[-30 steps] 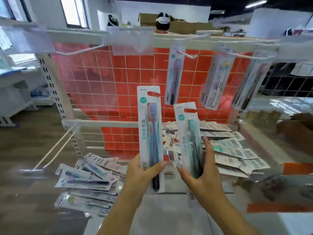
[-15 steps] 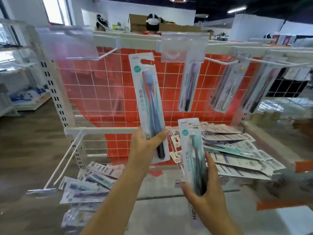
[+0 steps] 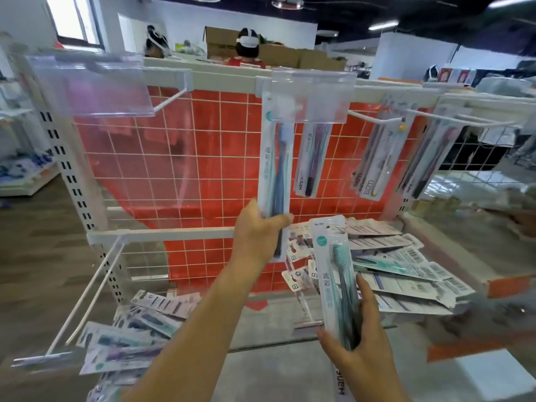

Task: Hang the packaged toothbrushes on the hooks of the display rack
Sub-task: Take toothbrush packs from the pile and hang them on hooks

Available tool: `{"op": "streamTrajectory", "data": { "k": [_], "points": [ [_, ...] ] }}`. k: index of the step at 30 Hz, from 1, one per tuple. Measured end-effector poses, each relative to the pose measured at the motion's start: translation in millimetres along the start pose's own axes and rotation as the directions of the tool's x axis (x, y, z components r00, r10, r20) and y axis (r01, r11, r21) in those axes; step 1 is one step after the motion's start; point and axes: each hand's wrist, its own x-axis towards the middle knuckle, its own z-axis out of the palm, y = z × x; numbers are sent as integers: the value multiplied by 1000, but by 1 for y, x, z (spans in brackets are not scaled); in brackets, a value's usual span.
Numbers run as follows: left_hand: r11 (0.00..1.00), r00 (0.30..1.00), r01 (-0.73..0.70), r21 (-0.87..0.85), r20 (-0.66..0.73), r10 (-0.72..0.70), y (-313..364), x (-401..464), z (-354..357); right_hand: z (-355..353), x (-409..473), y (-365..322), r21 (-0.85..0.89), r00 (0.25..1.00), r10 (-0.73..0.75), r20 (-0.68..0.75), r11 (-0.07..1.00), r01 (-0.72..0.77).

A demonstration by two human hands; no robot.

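Long white carded blister pack with a blue toothbrush [image 3: 275, 169]: teal dot near its top, print on card too blurred to read. Left hand [image 3: 256, 230] has its grip clenched on the pack's lower end; pack stands upright, its top behind the clear plastic label holder [image 3: 311, 97] at the white display rack's top rail [image 3: 226, 79]. Right hand [image 3: 355, 348] grips a second white pack with a teal toothbrush [image 3: 335, 274] by its lower half; "NU-911" at top, "Hane" along the bottom. Hanging purple-brush pack [image 3: 311, 161] also reads "Hane". Loose packs [image 3: 406, 274] lie piled along the lower shelf's right edge.
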Motion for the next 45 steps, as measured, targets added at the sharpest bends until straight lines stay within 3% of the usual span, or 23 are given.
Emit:
{"op": "streamTrajectory", "data": {
  "k": [5, 14, 18, 22, 26, 32, 36, 40, 45],
  "points": [
    [992, 998, 44, 120, -56, -38, 4, 60, -2, -6, -3, -4, -18, 1000, 13, -13, 1000, -13],
    [989, 984, 145, 30, -111, -140, -13, 123, -6, -23, -8, -10, -80, 1000, 9, -22, 997, -11],
    [971, 970, 231, 68, -93, -224, -30, 114, -6, -27, -10, -10, -99, 1000, -21, -10, 995, 20],
    [913, 930, 345, 217, 49, -363, -74, 82, -19, -25, -14, -14, -130, 997, -65, -34, 990, 60],
    [876, 896, 413, 247, 60, -440, -109, 45, -35, -19, -19, -15, -142, 996, -90, -2, 986, 89],
    [922, 911, 262, 285, 242, -334, -98, -22, -40, 5, -21, -11, -120, 995, -99, 19, 988, 101],
    [976, 916, 166, 144, 345, -206, -75, -68, -37, 29, -18, -17, -123, 988, -145, 45, 981, 149],
    [985, 957, 152, -86, 262, -125, -66, -100, -42, 53, -16, -18, -153, 969, -231, 85, 958, 242],
    [972, 983, 141, -185, 144, -116, -65, -117, -59, 86, -21, -27, -54, 945, -245, 217, 963, 262]
  ]
}}
